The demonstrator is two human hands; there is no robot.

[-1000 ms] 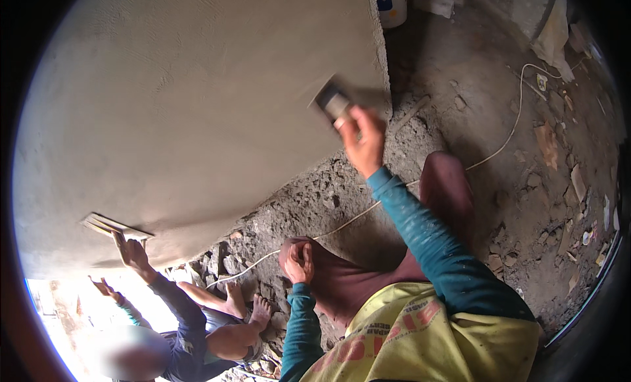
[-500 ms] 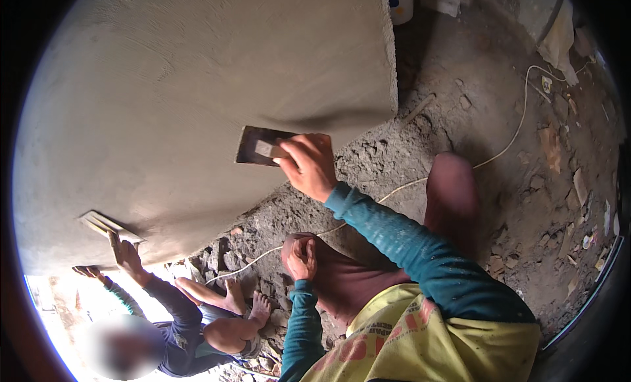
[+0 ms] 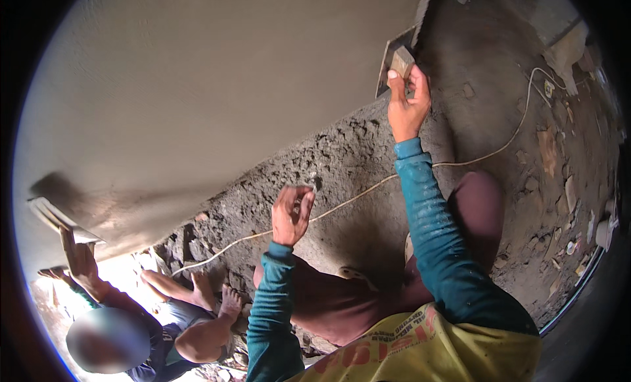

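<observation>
My right hand point(image 3: 409, 106) grips the wooden handle of a plastering float point(image 3: 401, 60). Its flat dark plate is held at the right-hand corner of a smooth grey plastered wall point(image 3: 197, 86), beside the wall's edge. My left hand point(image 3: 291, 216) is raised in front of my knee, over the strip of rough mortar and rubble point(image 3: 263, 185) along the wall's lower border. Its fingers are curled together and slightly blurred; what they hold, if anything, I cannot make out.
At the left a co-worker sits barefoot, pressing another float point(image 3: 59, 217) to the same wall. A pale cable point(image 3: 355, 196) runs across the ground between the wall and my legs. Broken pieces and scraps point(image 3: 549, 152) lie on the dirt floor at right.
My right hand has carried the float rightward and up to the wall's corner. My left hand has left my knee and lifted forward. The co-worker's float has shifted left.
</observation>
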